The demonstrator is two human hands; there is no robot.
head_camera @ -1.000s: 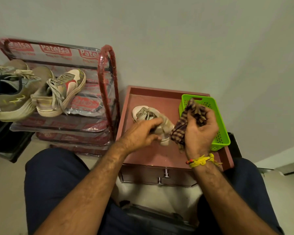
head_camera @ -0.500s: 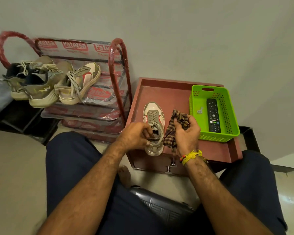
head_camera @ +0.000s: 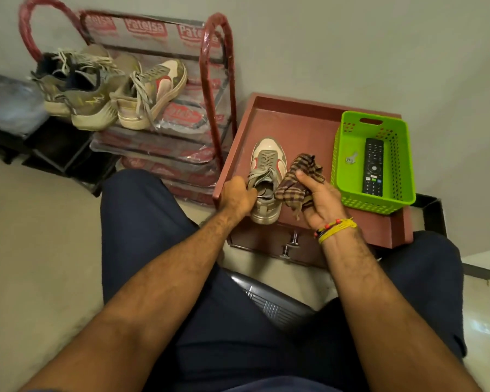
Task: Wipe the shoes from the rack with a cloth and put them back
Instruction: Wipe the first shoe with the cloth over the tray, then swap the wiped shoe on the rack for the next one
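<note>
A beige sneaker with red trim (head_camera: 268, 162) stands upright on the reddish-brown table (head_camera: 306, 128), toe pointing away from me. My left hand (head_camera: 236, 198) grips it at the collar and tongue. My right hand (head_camera: 321, 200) is shut on a brown checked cloth (head_camera: 297, 179), which touches the sneaker's right side. To the left, the red shoe rack (head_camera: 217, 89) carries the matching sneaker (head_camera: 150, 94) and two olive sneakers (head_camera: 82, 89) on its top shelf.
A green plastic basket (head_camera: 402, 176) holding a black remote (head_camera: 374, 166) and a key sits on the table's right side. The table has a drawer with metal knobs (head_camera: 290, 244) facing me. My knees flank a black seat edge. A wall stands behind.
The sneaker has turned from lying askew to standing straight at the table's near edge. My right hand dropped from the basket to the shoe's side with the cloth. The view tilted down.
</note>
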